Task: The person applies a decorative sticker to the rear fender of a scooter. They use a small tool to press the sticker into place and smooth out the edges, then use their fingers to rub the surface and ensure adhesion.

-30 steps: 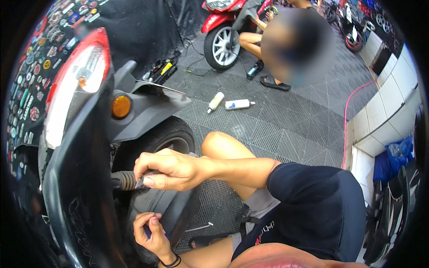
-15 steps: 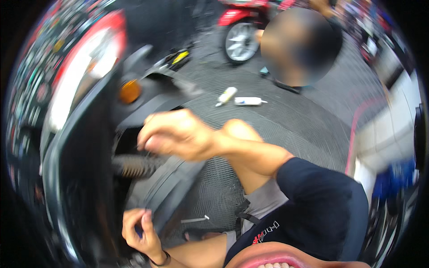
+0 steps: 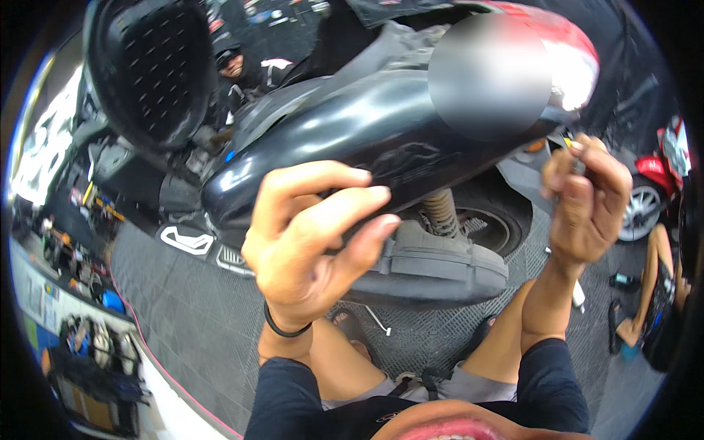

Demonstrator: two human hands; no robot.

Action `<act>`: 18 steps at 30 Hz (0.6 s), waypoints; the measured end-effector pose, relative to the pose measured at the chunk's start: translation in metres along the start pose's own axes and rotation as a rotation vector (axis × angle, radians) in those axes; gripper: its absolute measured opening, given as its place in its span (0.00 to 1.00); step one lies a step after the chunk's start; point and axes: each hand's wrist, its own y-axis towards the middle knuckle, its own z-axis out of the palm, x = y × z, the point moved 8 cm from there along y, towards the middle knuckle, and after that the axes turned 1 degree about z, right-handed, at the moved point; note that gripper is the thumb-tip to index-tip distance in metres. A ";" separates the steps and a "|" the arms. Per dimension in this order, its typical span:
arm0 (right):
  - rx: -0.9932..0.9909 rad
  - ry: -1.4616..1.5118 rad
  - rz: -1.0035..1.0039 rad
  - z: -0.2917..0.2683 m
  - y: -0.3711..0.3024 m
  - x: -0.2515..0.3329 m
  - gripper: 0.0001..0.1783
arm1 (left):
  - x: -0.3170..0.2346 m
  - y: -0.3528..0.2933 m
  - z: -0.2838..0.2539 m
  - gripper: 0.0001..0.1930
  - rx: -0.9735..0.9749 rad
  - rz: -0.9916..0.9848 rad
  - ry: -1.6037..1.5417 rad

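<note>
Your left hand point(image 3: 312, 242) is raised in front of the dark scooter's rear body panel point(image 3: 367, 139), fingers loosely curled and apart, gripping nothing; its fingertips sit at the panel's lower edge. Your right hand point(image 3: 587, 198) is closed near the tail light point(image 3: 576, 62), perhaps pinching something small, though the view is too blurred to tell. The panel is on the scooter, above the rear wheel point(image 3: 477, 227). The raised seat point(image 3: 150, 70) exposes the storage bay, its contents hidden.

Both hands point(image 3: 315, 242) have left the shock spring point(image 3: 440, 211) and risen, fingers curled.
</note>
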 end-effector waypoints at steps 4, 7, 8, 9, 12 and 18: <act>0.147 -0.025 -0.163 0.026 0.007 -0.001 0.14 | 0.011 -0.009 0.024 0.20 0.003 0.022 0.096; 0.223 -0.215 -0.221 0.031 0.001 -0.001 0.15 | 0.013 -0.008 0.037 0.22 0.016 0.033 0.088; 0.236 -0.241 -0.196 0.031 -0.004 -0.001 0.13 | 0.015 -0.009 0.039 0.23 0.025 0.029 0.083; 0.250 -0.280 -0.190 0.035 -0.005 0.001 0.12 | 0.013 -0.010 0.038 0.23 0.031 0.031 0.090; 0.284 -0.385 -0.208 0.045 -0.009 0.003 0.10 | 0.014 -0.006 0.036 0.25 0.042 0.040 0.077; 0.296 -0.448 -0.268 0.055 -0.017 0.001 0.12 | 0.017 0.003 0.038 0.27 0.091 -0.052 0.040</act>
